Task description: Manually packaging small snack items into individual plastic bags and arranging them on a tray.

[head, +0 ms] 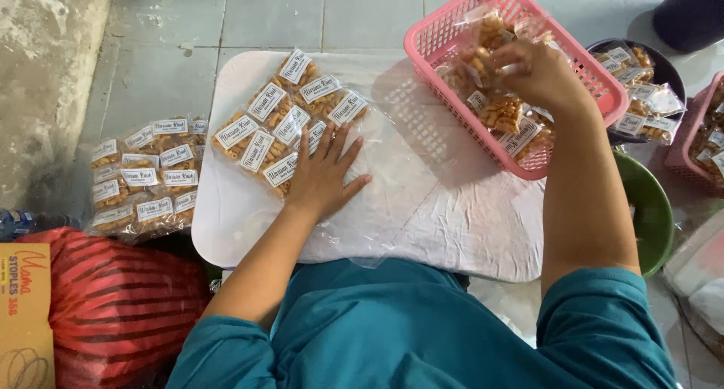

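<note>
Several small clear snack packets [280, 116] with white labels lie in rows inside a large clear plastic bag [392, 170] on a white tabletop [467, 231]. My left hand [323, 174] lies flat on the bag, fingers spread, its fingertips touching the nearest packets. My right hand [537, 74] reaches into a pink plastic basket [445, 38] at the table's far right corner and closes on a snack packet [483, 61] there. More packets fill the basket.
A filled bag of labelled packets [147, 174] lies on the tiled floor at left. A red sack [113, 306] and a cardboard box [23, 313] sit at lower left. A dark bowl of packets [648, 87], a green bowl [652, 212] and another pink basket [701, 136] stand at right.
</note>
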